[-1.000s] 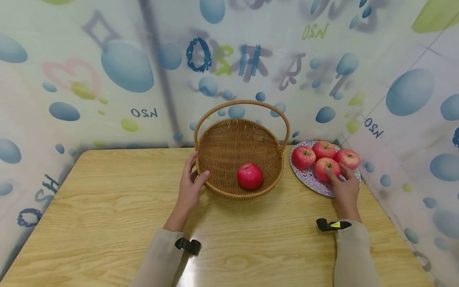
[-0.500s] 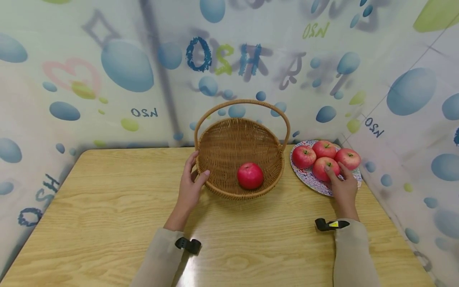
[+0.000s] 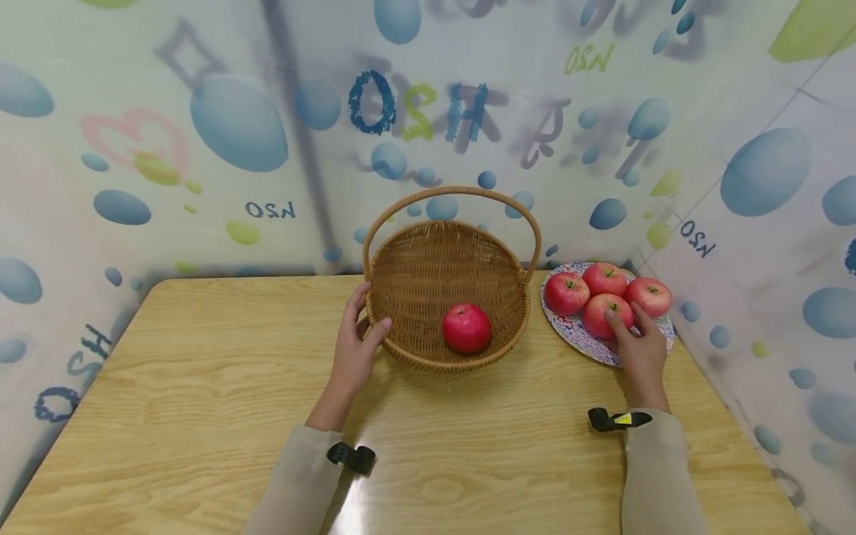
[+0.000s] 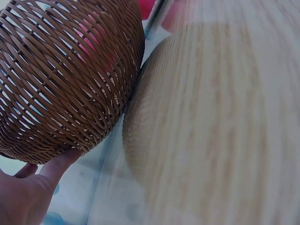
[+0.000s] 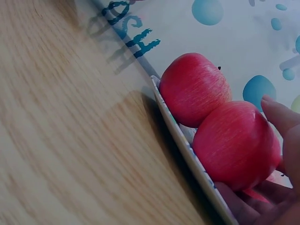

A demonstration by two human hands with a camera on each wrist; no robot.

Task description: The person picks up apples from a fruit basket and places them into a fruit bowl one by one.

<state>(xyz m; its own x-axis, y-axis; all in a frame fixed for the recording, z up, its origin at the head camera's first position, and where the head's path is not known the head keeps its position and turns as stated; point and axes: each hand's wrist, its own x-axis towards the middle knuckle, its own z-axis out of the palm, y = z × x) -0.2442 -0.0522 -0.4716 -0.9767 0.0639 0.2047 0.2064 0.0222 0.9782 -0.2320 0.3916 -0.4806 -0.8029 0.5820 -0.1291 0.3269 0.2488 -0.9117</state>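
A brown wicker basket (image 3: 428, 271) with an arched handle stands tilted toward me, one red apple (image 3: 466, 328) lying inside. My left hand (image 3: 354, 353) holds the basket's left rim, thumb at the front and fingers along the outer side. In the left wrist view the thumb presses against the woven wall (image 4: 70, 93). My right hand (image 3: 645, 360) grips the front apple (image 3: 602, 316) on a patterned plate (image 3: 575, 339), with the thumb on its near left side. The right wrist view shows fingers reaching under this apple (image 5: 234, 145), close to the plate's rim.
Several pink-red apples sit together on the plate, including a left one (image 3: 566, 293), a back one (image 3: 604, 279) and a right one (image 3: 654, 294). Basket and plate stand near the back edge of the wooden table (image 3: 468, 453). A patterned wall covering (image 3: 321, 178) rises directly behind.
My right hand has shifted very slightly left, still around the front apple. The left hand and the basket have stayed in place.
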